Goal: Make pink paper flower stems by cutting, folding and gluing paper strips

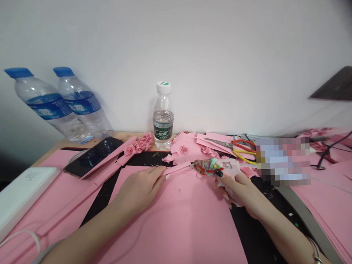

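My right hand [242, 189] is wrapped around a white hot glue gun [229, 166]. Its front end is covered in a crumpled, multicoloured wrapping, and the nozzle points left. A narrow pink paper strip [179, 168] is pinched in the fingers of my left hand [143, 184]. The strip's right end lies at the nozzle; whether the two touch I cannot tell. Beneath both hands lies a large pink paper sheet [174, 233] on a black mat. Folded pink paper roses [139, 144] sit beyond my left hand, with more loose pink pieces behind the glue gun.
A small water bottle [164, 122] stands against the wall. Two larger blue-capped bottles [83, 103] lean at the left, behind a black phone [94, 156] and a white box-shaped device [24, 197]. Scissors [223, 142] with red and yellow handles lie right of centre. Pink sheets [327, 203] and dark cables fill the right side.
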`<control>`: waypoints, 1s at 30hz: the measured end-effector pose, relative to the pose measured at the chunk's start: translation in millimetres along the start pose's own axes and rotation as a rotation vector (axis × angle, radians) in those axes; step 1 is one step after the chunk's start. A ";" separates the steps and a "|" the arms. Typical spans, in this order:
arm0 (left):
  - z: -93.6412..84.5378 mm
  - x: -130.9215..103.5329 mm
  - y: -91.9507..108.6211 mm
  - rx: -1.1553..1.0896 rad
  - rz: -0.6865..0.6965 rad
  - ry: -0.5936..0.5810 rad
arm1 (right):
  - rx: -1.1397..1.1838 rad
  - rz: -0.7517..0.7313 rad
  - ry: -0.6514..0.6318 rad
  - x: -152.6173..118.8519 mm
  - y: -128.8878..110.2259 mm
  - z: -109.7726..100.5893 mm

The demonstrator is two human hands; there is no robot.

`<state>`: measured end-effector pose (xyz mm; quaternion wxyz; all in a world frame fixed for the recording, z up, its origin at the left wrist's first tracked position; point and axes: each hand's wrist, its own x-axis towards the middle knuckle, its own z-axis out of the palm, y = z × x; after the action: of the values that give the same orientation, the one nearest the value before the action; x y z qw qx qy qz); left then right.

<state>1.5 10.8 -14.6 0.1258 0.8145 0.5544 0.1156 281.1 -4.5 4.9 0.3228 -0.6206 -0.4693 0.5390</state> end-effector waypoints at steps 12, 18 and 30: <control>0.0 3.1 -4.3 -0.064 0.060 0.013 | 0.089 0.023 -0.017 -0.4 -0.5 -0.8; -0.7 3.5 -5.2 -0.074 0.077 0.016 | 0.142 0.026 -0.097 -1.1 -4.3 -3.6; -1.1 3.7 -6.2 -0.121 0.095 0.050 | 0.211 0.085 -0.169 2.2 -3.8 -7.3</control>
<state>-2.9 16.6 -15.4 0.1552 0.8277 0.5101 0.1752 287.3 -0.4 9.1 0.3225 -0.5549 -0.4085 0.6489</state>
